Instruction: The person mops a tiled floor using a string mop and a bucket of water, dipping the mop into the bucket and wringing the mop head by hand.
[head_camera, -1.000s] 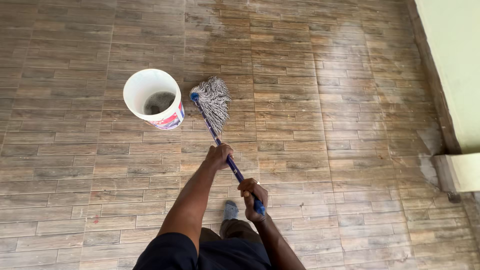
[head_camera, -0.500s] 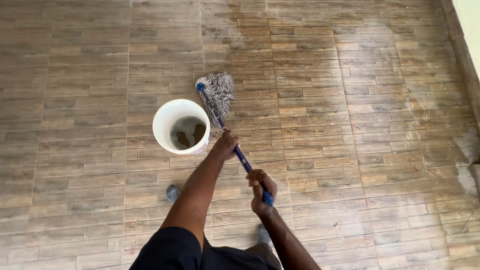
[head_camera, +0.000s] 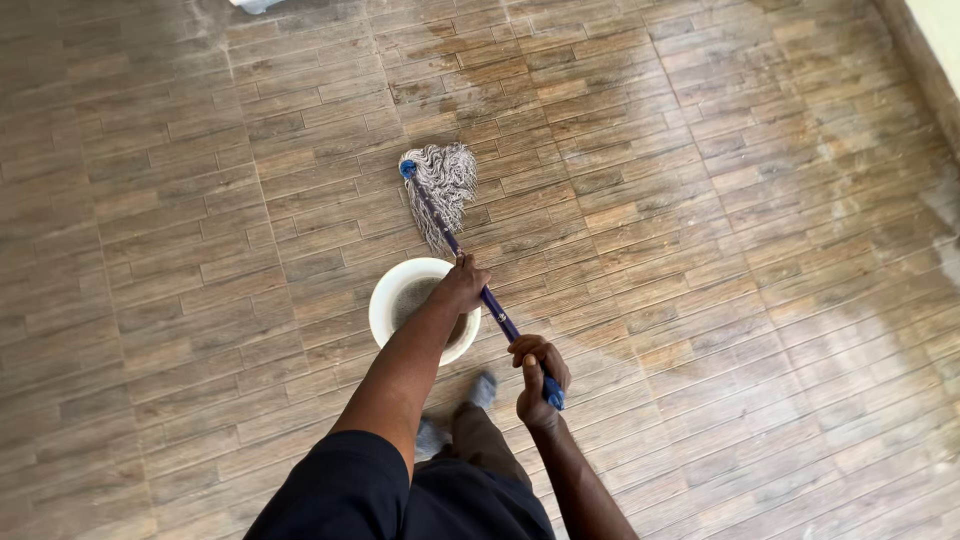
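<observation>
Head view: left hand (head_camera: 463, 284) and right hand (head_camera: 537, 375) both clasp a blue-handled grey string mop (head_camera: 440, 185) on wood-look floor tiles (head_camera: 700, 200). Beside the white plastic bucket (head_camera: 385, 300), short, even strokes would likely serve best.

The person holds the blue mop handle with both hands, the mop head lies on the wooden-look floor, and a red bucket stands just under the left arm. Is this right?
Not quite: the bucket is white, not red, as the head view shows. The rest holds: the left hand and right hand both grip the blue mop handle, the mop head lies on the wooden-look floor, and the bucket stands just under the left arm.
</observation>
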